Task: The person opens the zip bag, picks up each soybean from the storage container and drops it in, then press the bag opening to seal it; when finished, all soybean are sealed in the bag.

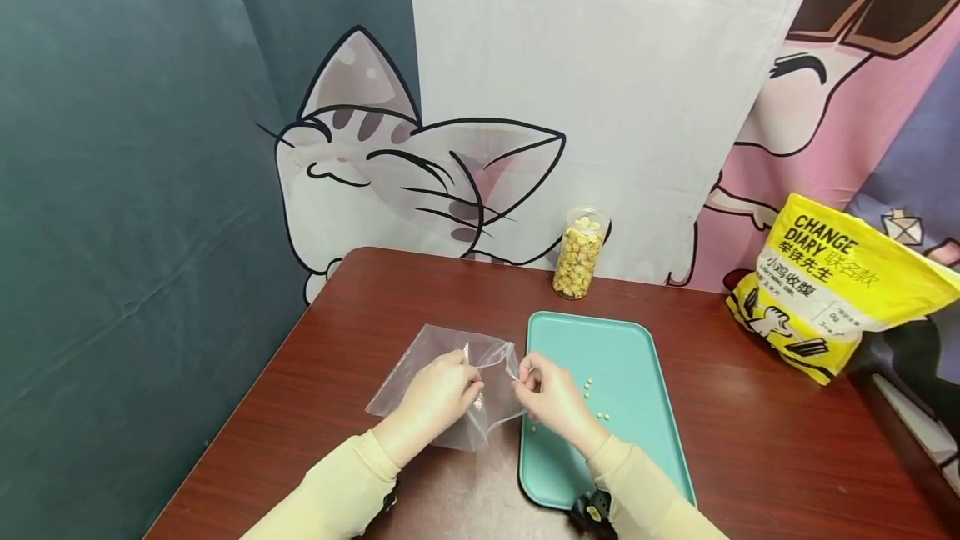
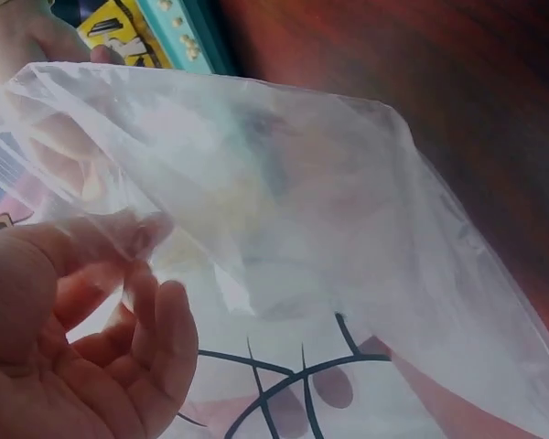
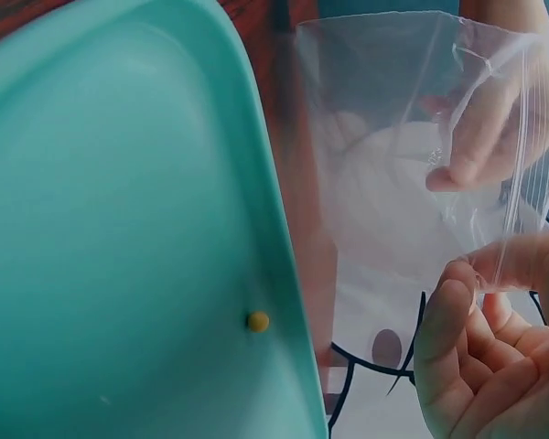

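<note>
A clear zip-top plastic bag [image 1: 431, 369] is held between both hands over the table, its mouth turned toward the right. My left hand [image 1: 442, 390] pinches one side of the bag between thumb and fingers, as the left wrist view shows up close. On the other side, my right hand [image 1: 551, 394] pinches the bag's edge near the zip strip [image 3: 528, 137]. Nothing shows inside the bag. Under the right hand lies a teal tray [image 1: 592, 336] with several small yellowish pellets [image 1: 603, 416] scattered on it; one pellet [image 3: 258, 321] sits near its rim in the right wrist view.
A clear jar of popcorn-like yellow pieces [image 1: 577, 261] stands at the table's back edge. Toward the right is a large yellow printed pouch [image 1: 817, 290], standing on the reddish-brown table [image 1: 360, 307]. A cartoon-printed cloth [image 1: 637, 90] hangs behind.
</note>
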A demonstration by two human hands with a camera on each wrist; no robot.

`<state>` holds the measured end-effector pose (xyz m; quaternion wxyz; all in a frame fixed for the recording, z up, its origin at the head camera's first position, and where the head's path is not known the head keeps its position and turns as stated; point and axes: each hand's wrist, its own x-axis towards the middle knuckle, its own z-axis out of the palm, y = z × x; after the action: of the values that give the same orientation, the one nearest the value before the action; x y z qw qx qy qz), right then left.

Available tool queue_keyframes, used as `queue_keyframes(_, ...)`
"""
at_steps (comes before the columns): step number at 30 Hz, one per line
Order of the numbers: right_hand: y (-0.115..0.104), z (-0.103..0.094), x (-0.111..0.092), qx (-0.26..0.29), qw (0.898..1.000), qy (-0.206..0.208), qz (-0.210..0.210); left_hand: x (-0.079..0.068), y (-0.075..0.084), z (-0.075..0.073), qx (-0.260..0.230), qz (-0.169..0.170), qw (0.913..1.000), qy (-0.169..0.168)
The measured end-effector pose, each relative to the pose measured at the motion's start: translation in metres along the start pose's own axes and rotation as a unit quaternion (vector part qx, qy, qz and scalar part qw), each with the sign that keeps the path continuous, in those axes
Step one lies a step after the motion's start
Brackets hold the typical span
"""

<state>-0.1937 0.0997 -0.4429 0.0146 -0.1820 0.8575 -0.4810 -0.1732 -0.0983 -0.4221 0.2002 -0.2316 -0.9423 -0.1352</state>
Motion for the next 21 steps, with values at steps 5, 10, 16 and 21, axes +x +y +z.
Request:
queue_keyframes(5, 0.003, 0.0, 0.001, 0.002, 1.0, -0.002, 0.0, 0.001, -0.005, -0.002, -0.021, -0.001, 0.9998, -0.003)
queue_keyframes(10, 0.004, -0.002, 0.002, -0.008, 1.0, -0.005, -0.004, 0.002, -0.007, -0.004, -0.031, -0.02, 0.999, -0.025)
queue_keyframes(16, 0.004, -0.004, 0.001, -0.007, 1.0, -0.015, 0.004, 0.002, -0.009, -0.006, -0.029, -0.036, 0.9972, -0.059)
queue_keyframes(21, 0.007, -0.005, 0.0, -0.001, 1.0, -0.017, 0.0, 0.003, -0.011, -0.013, -0.051, -0.058, 0.9952, -0.06)
